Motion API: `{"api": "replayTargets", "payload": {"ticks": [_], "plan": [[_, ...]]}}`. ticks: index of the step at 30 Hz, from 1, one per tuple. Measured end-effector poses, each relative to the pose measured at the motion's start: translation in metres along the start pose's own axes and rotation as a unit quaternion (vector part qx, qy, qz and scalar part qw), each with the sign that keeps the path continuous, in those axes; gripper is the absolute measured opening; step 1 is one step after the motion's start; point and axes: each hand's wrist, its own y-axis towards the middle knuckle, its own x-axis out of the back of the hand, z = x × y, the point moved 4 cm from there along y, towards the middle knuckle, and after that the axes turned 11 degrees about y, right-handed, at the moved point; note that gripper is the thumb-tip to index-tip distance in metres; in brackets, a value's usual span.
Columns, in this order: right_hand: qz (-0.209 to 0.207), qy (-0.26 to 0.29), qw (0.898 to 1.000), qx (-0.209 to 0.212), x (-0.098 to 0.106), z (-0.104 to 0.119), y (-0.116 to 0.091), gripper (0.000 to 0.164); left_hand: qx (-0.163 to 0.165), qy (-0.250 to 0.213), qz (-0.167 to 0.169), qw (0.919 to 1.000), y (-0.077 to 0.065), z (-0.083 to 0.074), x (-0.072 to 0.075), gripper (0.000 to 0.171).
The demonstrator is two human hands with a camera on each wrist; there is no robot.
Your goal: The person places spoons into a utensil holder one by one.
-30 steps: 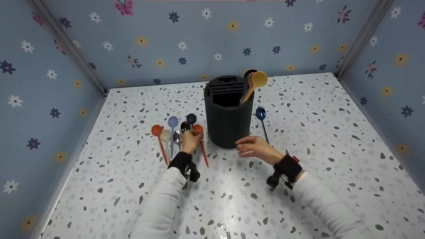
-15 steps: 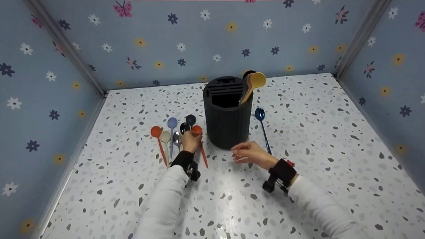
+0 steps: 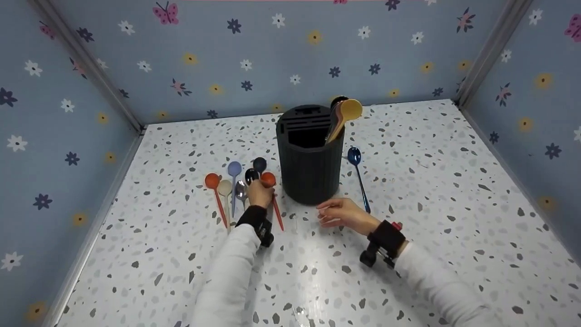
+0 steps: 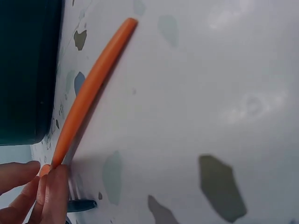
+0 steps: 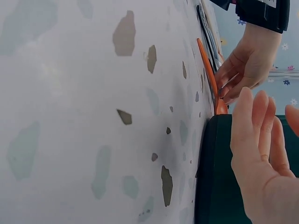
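Note:
My left hand pinches an orange spoon just below its bowl, left of a dark holder. In the left wrist view, the spoon's handle lies along the tabletop with thumb and fingers at its far end. My right hand hovers at the holder's front right with relaxed fingers and holds nothing. Beside my left hand lie a black spoon, a dark spoon, a silver spoon, a lilac spoon, a cream spoon and another orange spoon.
A yellow spoon and several others lean in the holder's right side, bowls up. Slots cross the back of its top, with a large opening in front. A shiny blue spoon lies right of the holder. Flowered walls enclose the speckled table.
My right hand has shifted slightly left and down, then stayed put. The left hand remains at the orange spoon, with its fingers drawn slightly down.

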Motion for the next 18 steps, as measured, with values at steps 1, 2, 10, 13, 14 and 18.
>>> {"api": "replayTargets", "payload": {"ticks": [1, 2, 10, 13, 14, 18], "plan": [[0.001, 0.002, 1.0, 0.0, 0.0, 0.0, 0.0, 0.038, 0.0, 0.011, -0.001, 0.9999, -0.001, -0.003, 0.002, 0.012], [0.004, 0.003, 1.0, 0.0, 0.0, -0.001, -0.001, 0.038, -0.001, 0.016, -0.003, 0.9999, -0.003, -0.005, 0.004, 0.011], [0.009, 0.009, 1.0, -0.002, -0.001, -0.003, -0.002, 0.038, -0.016, 0.035, 0.004, 0.9993, -0.004, -0.003, -0.004, 0.023], [0.009, 0.007, 1.0, -0.003, -0.001, -0.004, 0.0, 0.038, -0.018, 0.048, 0.0, 0.9987, -0.003, -0.002, -0.005, 0.025], [0.01, 0.006, 1.0, -0.002, -0.001, -0.005, 0.0, 0.038, -0.02, 0.049, -0.001, 0.9986, -0.003, -0.001, -0.006, 0.025], [0.009, 0.008, 1.0, -0.005, -0.002, -0.007, 0.002, 0.034, -0.026, 0.052, 0.0, 0.9983, 0.001, 0.004, -0.016, 0.019]]}}
